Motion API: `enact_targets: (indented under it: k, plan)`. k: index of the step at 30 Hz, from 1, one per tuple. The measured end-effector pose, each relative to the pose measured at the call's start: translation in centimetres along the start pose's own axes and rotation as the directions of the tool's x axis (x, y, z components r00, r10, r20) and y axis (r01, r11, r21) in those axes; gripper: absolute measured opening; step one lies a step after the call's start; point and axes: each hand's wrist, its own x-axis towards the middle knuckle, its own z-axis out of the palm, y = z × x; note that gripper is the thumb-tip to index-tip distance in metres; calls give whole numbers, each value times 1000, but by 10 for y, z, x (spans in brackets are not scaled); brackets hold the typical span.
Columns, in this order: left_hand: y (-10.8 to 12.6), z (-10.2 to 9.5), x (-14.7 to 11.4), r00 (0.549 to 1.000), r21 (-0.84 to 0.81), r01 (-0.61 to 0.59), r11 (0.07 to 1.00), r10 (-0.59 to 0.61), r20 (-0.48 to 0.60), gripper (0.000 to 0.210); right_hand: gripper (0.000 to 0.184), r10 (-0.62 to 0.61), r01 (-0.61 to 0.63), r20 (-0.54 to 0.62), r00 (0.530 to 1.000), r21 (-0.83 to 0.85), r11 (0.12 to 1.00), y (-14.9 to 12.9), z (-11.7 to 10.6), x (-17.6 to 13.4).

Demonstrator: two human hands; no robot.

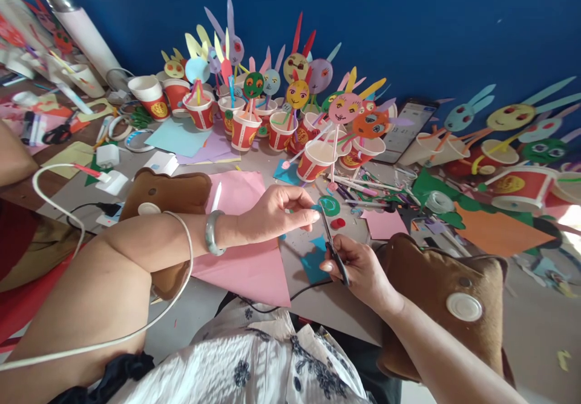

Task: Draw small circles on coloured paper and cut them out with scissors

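Observation:
My right hand is closed round the black handles of a pair of scissors, whose narrow blades point away from me. Beside the blade tips, my left hand pinches a small piece of blue paper, mostly hidden by the fingertips. Just beyond lies a green paper disc with a pale drawn outline. A small red cap sits near the blades. Below them, a larger scrap of blue paper rests on the table. Pink paper lies under my left forearm.
Paper cups with paper rabbit-like faces on sticks line the wall. A phone leans behind them. Brown plush cushions flank my arms. A white cable crosses my left arm. Pens and scraps lie right of centre; orange paper lies farther right.

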Motion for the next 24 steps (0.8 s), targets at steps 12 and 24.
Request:
enact_targets:
  k: [12,24]
  plan:
    - [2,0,0,1000,-25,-28,999,27,-9,15,62,24,-24,8,1000,-1,1000,4,0,0]
    - [1,-3,0,999,-11,-27,1000,27,-30,18,60,23,-23,14,1000,19,1000,-1,1,-1]
